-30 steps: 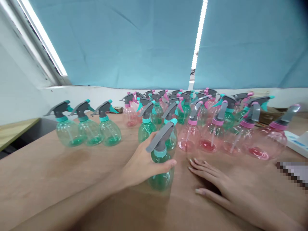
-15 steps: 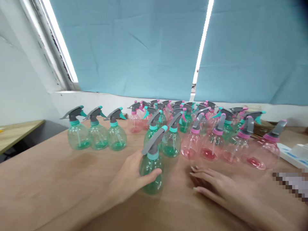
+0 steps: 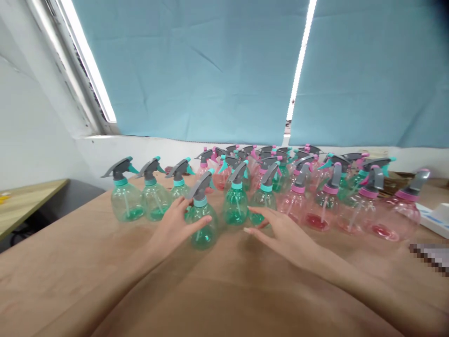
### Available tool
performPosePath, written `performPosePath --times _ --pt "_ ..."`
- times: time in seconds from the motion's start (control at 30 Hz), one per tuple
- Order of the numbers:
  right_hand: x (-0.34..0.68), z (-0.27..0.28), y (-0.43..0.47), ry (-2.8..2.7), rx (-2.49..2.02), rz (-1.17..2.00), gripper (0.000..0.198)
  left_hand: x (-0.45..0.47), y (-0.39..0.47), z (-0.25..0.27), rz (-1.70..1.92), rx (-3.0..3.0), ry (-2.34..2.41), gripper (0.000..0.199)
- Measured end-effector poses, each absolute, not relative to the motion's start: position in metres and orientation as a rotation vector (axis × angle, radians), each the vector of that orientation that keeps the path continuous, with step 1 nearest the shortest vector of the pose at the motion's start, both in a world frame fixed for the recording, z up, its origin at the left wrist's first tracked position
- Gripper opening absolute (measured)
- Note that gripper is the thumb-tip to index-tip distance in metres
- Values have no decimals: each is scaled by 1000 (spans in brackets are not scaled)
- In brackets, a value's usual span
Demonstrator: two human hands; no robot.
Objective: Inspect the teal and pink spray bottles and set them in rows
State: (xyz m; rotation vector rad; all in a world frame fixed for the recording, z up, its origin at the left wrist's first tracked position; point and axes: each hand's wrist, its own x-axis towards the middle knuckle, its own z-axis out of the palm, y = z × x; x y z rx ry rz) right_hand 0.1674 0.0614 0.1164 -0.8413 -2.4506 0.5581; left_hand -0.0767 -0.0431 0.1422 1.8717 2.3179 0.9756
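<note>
My left hand is wrapped round a green spray bottle with a grey trigger head and turquoise collar. Its thumb lies across the front; the fingers behind are partly hidden. My right hand holds nothing, its fingers apart, close in front of another green spray bottle. Between the hands, a little farther back, stands a green spray bottle. To the left are three more in a row: an outer one, a middle one and an inner one, partly covered by my left hand.
Pink spray bottles line the right front, and several pink and green ones crowd behind them on the brown table. A white power strip lies at the right edge. A blue curtain hangs behind; a second table is at the left.
My left hand has carried the green spray bottle left and away from me, towards the row of three. My right hand has moved left and forward, close to the green bottles.
</note>
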Motion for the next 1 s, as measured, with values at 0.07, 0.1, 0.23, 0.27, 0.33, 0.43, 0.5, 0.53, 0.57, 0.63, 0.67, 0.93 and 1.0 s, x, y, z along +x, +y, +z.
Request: performPosePath --times 0.07,0.1,0.23,0.27,0.33,0.43,0.5,0.53,0.57,0.63,0.67,0.93,1.0 --pt "154 120 62 -2393 -902 575 51 -80 -36 142 964 1890 2306 49" --pt "148 121 63 -2367 -923 566 54 -81 -33 143 962 1900 2300 49" --pt "130 122 71 -2284 -991 538 63 -86 -22 143 969 1938 2275 55" --pt "126 122 73 -2271 -1011 543 67 -87 -20 143 969 1943 2273 57" --pt "120 121 78 -2259 -1047 560 73 -88 -17 143 957 1958 2270 58" --pt "112 120 84 -2253 -1080 639 80 -89 -11 144 930 1996 2257 58" --pt "107 119 88 -2239 -1082 694 82 -90 -8 145 911 2022 2250 57" --pt "104 118 89 -2229 -1085 709 83 -91 -6 145 899 2028 2254 56" --pt "101 118 91 -2217 -1089 714 82 -91 -3 146 886 2030 2261 56" --pt "97 117 94 -2198 -1106 712 80 -92 1 148 857 2030 2279 53" --pt "95 117 96 -2190 -1118 711 78 -93 4 148 848 2032 2285 52" --pt "90 119 104 -2208 -1165 706 65 -100 21 145 855 2029 2312 44" --pt "91 121 105 -2225 -1164 709 63 -100 22 144 871 2025 2310 45"
